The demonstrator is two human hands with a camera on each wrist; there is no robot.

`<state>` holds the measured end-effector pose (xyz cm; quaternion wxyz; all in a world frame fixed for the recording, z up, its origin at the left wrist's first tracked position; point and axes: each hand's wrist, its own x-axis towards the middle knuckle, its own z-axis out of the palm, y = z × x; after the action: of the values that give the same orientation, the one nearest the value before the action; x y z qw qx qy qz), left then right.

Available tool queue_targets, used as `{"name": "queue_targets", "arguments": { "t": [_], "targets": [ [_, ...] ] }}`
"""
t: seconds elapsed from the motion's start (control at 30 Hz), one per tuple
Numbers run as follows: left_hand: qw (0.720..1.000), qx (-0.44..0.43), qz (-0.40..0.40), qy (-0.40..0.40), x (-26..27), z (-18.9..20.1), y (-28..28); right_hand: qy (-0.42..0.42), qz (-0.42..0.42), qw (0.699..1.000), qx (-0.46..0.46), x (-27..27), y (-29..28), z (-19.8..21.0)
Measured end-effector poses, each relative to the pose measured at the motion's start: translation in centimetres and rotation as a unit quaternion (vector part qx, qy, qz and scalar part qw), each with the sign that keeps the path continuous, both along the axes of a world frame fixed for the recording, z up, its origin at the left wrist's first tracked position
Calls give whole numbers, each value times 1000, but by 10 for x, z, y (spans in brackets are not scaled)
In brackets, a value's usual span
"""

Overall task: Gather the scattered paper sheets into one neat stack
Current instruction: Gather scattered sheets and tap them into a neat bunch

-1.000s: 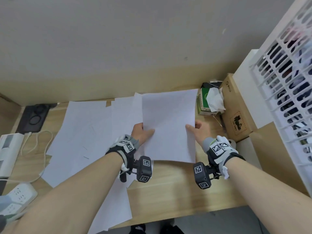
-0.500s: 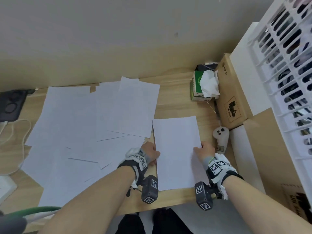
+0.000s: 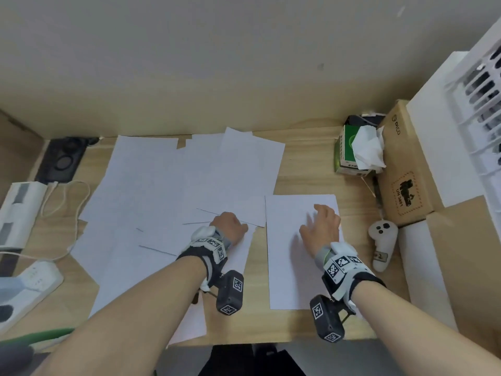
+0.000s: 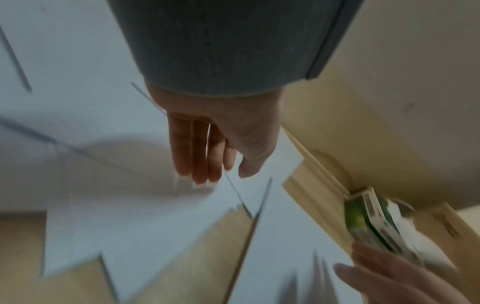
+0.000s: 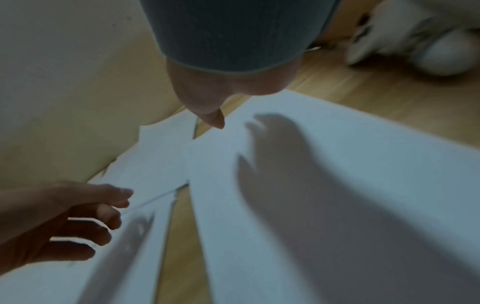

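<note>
Paper, one flat white sheet (image 3: 287, 256), now lay released near the wooden desk's (image 3: 306, 169) front edge; both the left hand (image 3: 230, 226) and the right hand (image 3: 322, 226) hovered slack-fingered, empty, freed for the scattered white sheets (image 3: 168, 191)

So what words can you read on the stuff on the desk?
"PICO": top of the brown box.
"UN 3481": stamp on the same box.
"2": sticker on the white controller, blurry, a guess.
Green tissue box: print too small to read.
Wrist tags: only square code patterns.
Paper sheets: blank.
</note>
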<state>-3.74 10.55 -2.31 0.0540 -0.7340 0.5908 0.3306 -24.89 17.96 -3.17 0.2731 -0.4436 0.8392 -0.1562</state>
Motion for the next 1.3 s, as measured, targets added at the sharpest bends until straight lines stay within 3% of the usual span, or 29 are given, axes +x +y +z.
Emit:
{"name": "queue_targets", "arguments": {
  "t": [0.13,0.33,0.5,0.6,0.7,0.83,1.0,1.13,1.3],
  "targets": [
    [994,-61,65,56,53,7,-50,-67,4,998,15,29,-56,4],
    [986,-101,98,88,86,-9,-111,-40,-25,998,33,50,-141,-5],
    [993,-30,69,88,93,-27,-130,4,-101,991,91,73,-192,-15],
    [994,19,43,97,101,-27,-139,-71,-118,986,93,81,-200,-19],
    [991,32,52,117,112,-20,-147,-128,-114,985,14,87,-204,-16],
    [983,-23,121,135,123,-13,-152,-186,-152,968,-70,83,-210,-10],
    [993,14,74,89,119,-22,-154,-199,-152,966,-67,60,-204,-2],
    [998,-58,12,-25,102,-28,-145,-209,-145,965,-58,49,-200,-11],
    [1000,7,9,-23,106,-28,-151,-218,-141,964,-49,57,-204,-20]
  ]
}}
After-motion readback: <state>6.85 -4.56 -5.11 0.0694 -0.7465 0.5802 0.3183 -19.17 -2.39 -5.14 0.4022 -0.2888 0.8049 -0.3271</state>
